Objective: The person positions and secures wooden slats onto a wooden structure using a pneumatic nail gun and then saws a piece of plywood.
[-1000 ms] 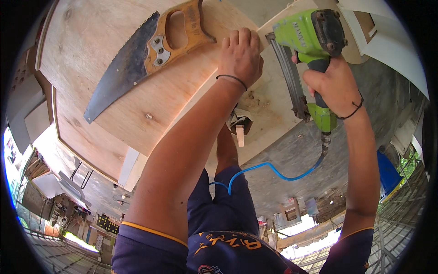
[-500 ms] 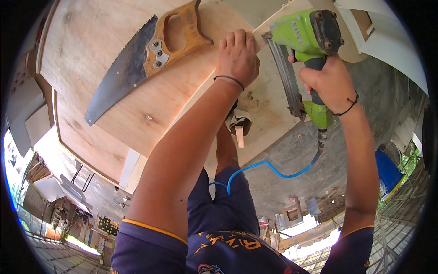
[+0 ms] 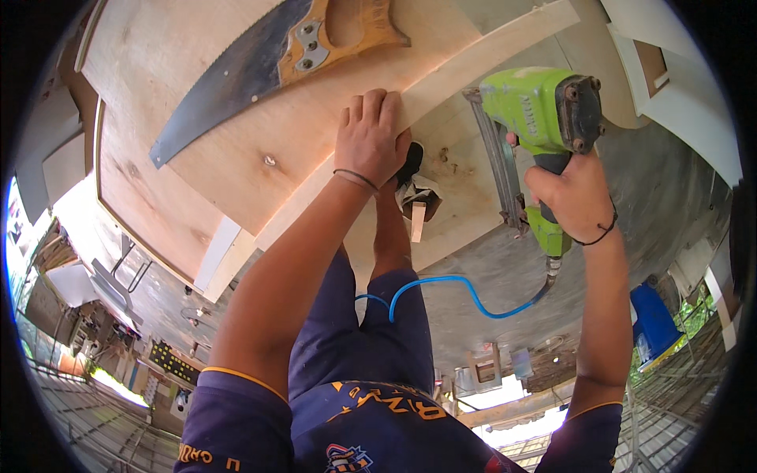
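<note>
My left hand (image 3: 372, 140) is closed over a long pale wooden strip (image 3: 481, 55), fingers on top and thumb mostly hidden. This strip runs along the edge of a plywood panel (image 3: 236, 177). In my right hand (image 3: 574, 193) is a green nail gun (image 3: 524, 106), gripped by its dark handle. The gun's nose hangs just to the near side of the strip, apart from it. A blue air hose (image 3: 481, 306) leads from the gun's lower end toward my legs. A handsaw (image 3: 240, 75) with a wooden handle lies on the plywood.
Below the strip, another plywood sheet (image 3: 465, 185) lies by my feet, with a small wood offcut (image 3: 418, 223) near it. Grey concrete floor (image 3: 631, 189) extends to the right. White boards (image 3: 694, 102) stand at the far right, and a blue container (image 3: 653, 323) is farther down.
My left hand has slid along the strip toward me and to the left. The nail gun has come down, its nose away from the strip. The view has shifted a little too.
</note>
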`<action>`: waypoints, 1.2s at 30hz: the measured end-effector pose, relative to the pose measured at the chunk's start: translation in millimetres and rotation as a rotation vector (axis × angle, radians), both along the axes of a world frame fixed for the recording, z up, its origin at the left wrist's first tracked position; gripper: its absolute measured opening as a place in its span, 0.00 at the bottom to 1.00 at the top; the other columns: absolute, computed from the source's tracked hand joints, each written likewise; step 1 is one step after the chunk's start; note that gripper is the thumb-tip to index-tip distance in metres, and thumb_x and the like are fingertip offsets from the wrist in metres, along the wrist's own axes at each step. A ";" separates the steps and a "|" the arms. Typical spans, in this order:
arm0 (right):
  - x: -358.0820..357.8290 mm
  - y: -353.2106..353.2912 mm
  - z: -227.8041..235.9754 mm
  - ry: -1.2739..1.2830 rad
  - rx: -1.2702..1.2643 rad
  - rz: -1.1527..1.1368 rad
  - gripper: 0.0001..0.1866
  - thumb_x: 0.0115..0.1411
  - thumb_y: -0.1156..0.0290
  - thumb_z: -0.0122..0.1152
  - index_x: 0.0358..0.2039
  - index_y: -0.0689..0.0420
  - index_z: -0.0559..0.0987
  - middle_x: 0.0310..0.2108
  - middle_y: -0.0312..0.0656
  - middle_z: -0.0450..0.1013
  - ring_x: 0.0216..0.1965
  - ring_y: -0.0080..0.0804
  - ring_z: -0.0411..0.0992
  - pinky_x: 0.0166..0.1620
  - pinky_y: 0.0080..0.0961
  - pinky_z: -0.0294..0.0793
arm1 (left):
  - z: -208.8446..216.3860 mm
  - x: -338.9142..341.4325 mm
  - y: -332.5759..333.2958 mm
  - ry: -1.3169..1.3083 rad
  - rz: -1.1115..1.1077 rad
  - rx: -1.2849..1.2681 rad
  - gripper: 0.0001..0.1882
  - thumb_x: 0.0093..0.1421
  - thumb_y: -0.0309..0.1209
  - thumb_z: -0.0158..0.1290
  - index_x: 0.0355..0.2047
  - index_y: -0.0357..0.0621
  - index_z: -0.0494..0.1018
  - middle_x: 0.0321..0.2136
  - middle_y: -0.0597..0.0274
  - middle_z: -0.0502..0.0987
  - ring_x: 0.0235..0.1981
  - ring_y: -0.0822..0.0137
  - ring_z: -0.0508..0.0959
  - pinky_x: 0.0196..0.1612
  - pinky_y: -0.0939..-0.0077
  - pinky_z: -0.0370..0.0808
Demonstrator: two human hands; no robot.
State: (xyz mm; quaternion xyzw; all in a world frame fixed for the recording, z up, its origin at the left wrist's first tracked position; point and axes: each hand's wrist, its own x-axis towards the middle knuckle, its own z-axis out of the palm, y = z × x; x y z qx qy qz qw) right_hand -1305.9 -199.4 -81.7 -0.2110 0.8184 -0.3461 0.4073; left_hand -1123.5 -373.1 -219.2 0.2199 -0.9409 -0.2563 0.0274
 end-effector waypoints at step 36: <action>25.2 -19.5 -4.9 0.054 0.082 0.063 0.24 0.44 0.83 0.50 0.45 0.62 0.78 0.29 0.37 0.76 0.18 0.20 0.66 0.23 0.22 0.68 | -1.2 0.1 -0.4 -0.040 -0.016 0.003 0.27 0.48 0.36 0.58 0.49 0.41 0.69 0.47 0.55 0.70 0.48 0.54 0.69 0.50 0.61 0.67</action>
